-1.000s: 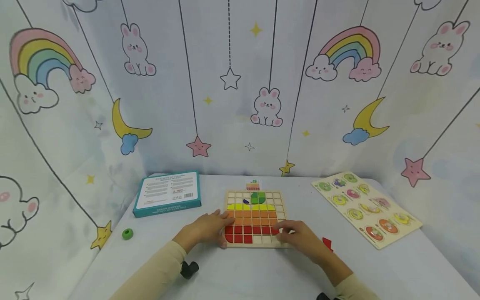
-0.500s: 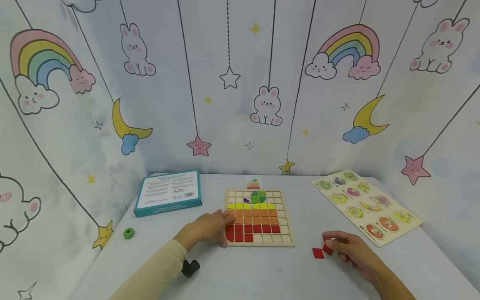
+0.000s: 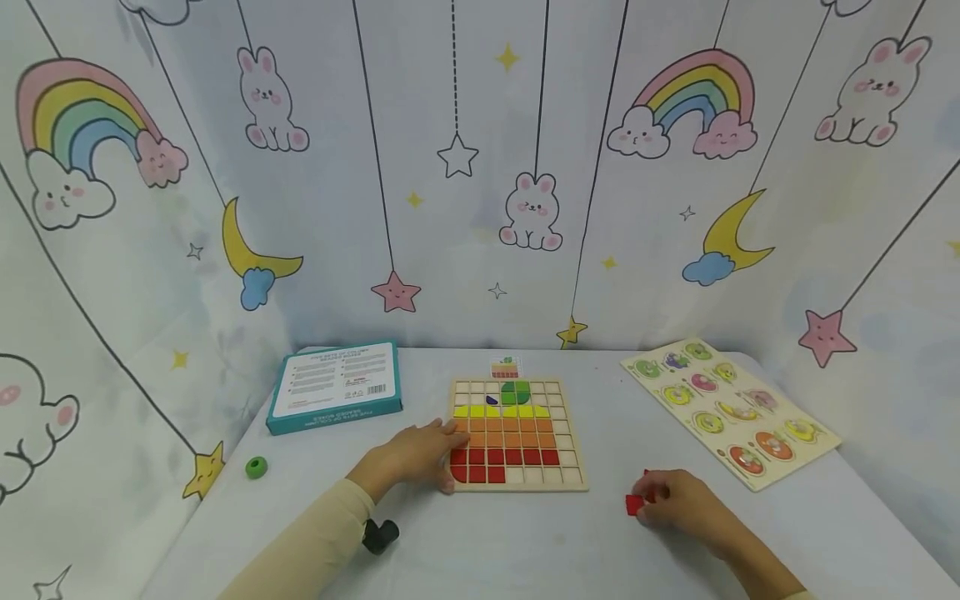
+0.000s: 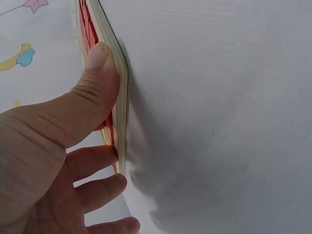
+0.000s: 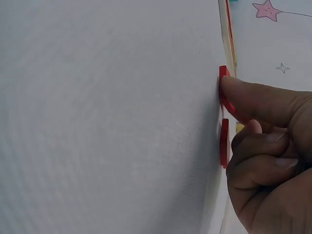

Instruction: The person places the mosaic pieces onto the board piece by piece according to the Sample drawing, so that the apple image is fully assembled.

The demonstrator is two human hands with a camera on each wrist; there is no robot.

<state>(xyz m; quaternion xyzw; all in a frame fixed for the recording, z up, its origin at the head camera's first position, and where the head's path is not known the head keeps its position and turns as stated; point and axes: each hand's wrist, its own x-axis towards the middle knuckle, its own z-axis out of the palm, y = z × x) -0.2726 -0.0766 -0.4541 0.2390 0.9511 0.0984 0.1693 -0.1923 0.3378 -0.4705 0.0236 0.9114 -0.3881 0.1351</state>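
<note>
My left hand (image 3: 418,452) rests at the left edge of a wooden grid board (image 3: 583,475), its thumb along the near corner and its other fingers loosely spread. Red, orange, yellow and green tiles fill part of the grid, with pale cells showing at the near right. To the right of the board, my right hand (image 3: 678,504) is down at the table. It pinches a red tile (image 5: 223,83) with the thumb, other fingers curled under. A second red tile (image 5: 224,144) lies close beside those fingers.
A small pattern card (image 3: 506,367) lies behind the board. A teal-edged box (image 3: 335,387) is at the back left, with a green bead (image 3: 256,467) before it. A fruit puzzle board (image 3: 731,408) lies at the right. A black object (image 3: 380,536) is by the left forearm.
My right hand has left the board's right side and moved right to the loose red tiles, where it now pinches one. The left hand stays on the board's edge.
</note>
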